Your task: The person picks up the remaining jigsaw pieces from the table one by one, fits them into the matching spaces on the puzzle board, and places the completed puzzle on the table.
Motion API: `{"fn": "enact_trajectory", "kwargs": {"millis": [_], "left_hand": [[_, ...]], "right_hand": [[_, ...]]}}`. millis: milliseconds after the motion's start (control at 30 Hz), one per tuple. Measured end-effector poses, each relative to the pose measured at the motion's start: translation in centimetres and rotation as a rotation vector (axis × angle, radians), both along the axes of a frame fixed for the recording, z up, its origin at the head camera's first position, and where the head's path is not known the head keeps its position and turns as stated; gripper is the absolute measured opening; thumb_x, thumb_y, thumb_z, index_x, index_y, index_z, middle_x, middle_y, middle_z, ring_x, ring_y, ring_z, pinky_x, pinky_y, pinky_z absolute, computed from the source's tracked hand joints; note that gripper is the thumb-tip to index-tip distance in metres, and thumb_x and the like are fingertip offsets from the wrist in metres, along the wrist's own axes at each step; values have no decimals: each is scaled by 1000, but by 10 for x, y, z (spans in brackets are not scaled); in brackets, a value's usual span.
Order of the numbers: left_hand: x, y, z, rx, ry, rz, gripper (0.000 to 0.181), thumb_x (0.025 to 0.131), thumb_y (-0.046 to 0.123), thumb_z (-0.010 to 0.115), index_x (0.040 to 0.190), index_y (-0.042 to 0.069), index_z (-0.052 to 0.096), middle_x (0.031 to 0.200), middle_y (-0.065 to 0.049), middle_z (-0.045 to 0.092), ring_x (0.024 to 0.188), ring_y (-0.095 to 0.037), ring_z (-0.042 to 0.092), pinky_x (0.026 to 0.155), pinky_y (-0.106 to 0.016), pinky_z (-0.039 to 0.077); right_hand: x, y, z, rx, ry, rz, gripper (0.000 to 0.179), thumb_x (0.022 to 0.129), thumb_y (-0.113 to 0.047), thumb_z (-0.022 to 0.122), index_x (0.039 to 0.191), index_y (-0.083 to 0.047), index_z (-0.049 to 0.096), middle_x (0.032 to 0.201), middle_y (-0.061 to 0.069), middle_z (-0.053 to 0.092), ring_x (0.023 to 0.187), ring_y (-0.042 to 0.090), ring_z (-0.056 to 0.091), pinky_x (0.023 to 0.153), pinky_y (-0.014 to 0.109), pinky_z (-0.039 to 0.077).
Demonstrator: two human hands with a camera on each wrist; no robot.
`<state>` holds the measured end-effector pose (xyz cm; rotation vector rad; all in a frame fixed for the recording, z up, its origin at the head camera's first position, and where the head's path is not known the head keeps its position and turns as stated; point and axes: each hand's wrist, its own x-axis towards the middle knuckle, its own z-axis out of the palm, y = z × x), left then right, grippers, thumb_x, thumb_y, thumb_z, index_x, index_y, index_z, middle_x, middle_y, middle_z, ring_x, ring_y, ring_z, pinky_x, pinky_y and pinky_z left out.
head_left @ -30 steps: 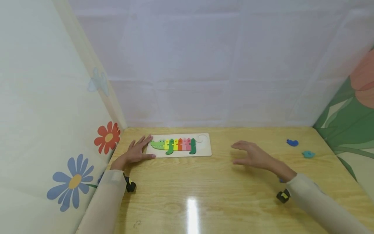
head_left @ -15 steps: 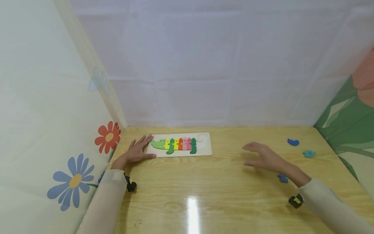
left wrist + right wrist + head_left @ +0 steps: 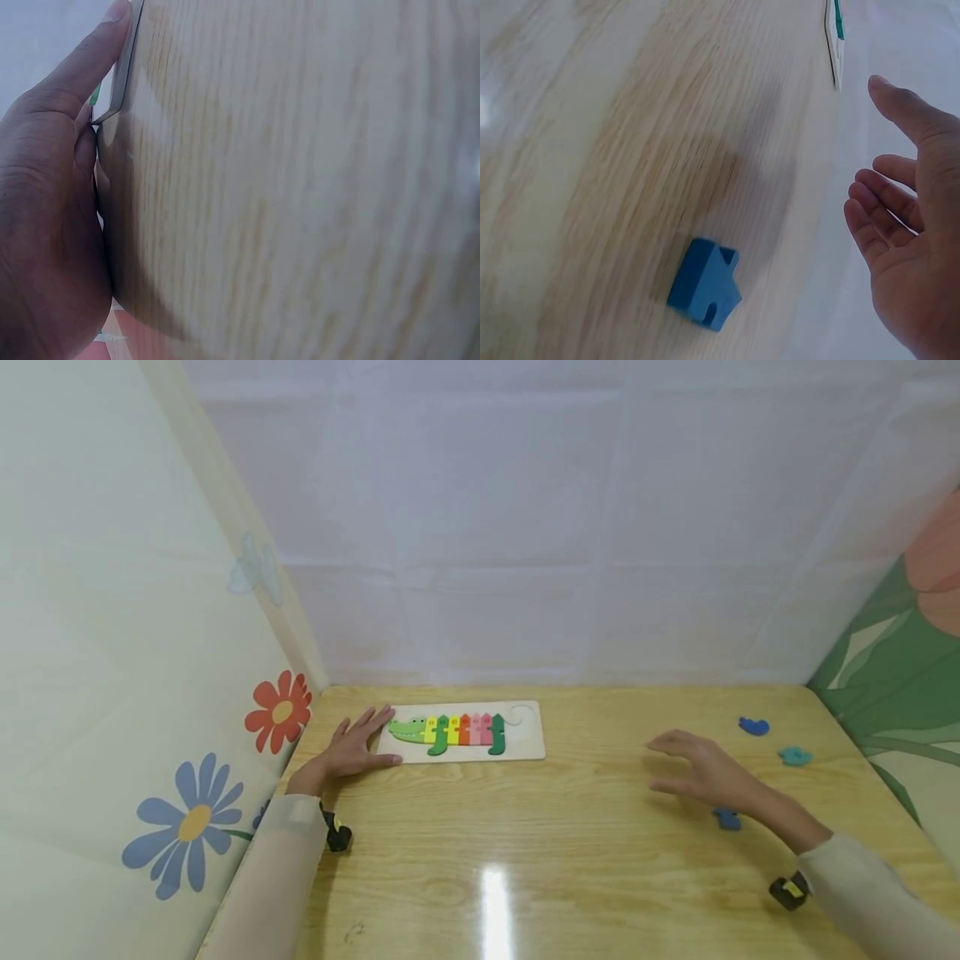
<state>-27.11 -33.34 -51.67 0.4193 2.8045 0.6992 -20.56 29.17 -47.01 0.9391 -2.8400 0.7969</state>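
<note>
A white puzzle board (image 3: 529, 745) lies on the table with a crocodile of coloured pieces (image 3: 465, 729) set in it. Green head, yellow, orange, pink and dark green segments fill the left part; only a thin curled line shows at its right end. My left hand (image 3: 347, 753) rests at the board's left end, thumb and fingers spread straight along its corners. Over the table at the right, my right hand (image 3: 705, 770) hovers holding nothing, thumb apart from the loosely bent fingers. A blue puzzle piece (image 3: 727, 818) lies just below that hand, also visible in the right wrist view (image 3: 705, 286).
Farther right lie a dark blue piece (image 3: 754, 727) and a teal piece (image 3: 795, 756). A pale cloth wall (image 3: 480, 610) rises behind the wooden table (image 3: 420, 860), with flower-printed walls at both sides. Each wrist wears a small black camera.
My right hand has moved right and slightly towards me, away from the board, and the blue piece near its wrist has come more into view. My left hand stays at the board.
</note>
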Motion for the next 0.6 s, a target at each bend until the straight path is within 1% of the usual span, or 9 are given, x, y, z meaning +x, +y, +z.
{"fn": "enact_trajectory", "kwargs": {"millis": [267, 400, 600], "left_hand": [[0, 1, 1, -7, 14, -3, 109, 90, 57, 78, 169, 7, 22, 176, -19, 15, 162, -45, 7, 125, -70, -5], [1, 2, 1, -13, 1, 4, 110, 89, 59, 77, 169, 8, 22, 176, -19, 15, 162, -45, 6, 125, -70, -5], [2, 2, 1, -20, -3, 12, 110, 89, 60, 77, 169, 8, 22, 176, -19, 15, 162, -45, 6, 125, -69, -5]], "right_hand": [[12, 17, 4, 9, -13, -40, 61, 87, -28, 90, 134, 4, 68, 130, 21, 68, 118, 43, 67, 90, 57, 59], [19, 26, 5, 12, 12, -45, 61, 85, -28, 91, 133, 4, 69, 130, 22, 68, 116, 44, 67, 89, 58, 59], [27, 40, 3, 19, 58, -54, 60, 83, -28, 92, 130, 3, 71, 127, 19, 70, 113, 41, 69, 85, 55, 60]]}}
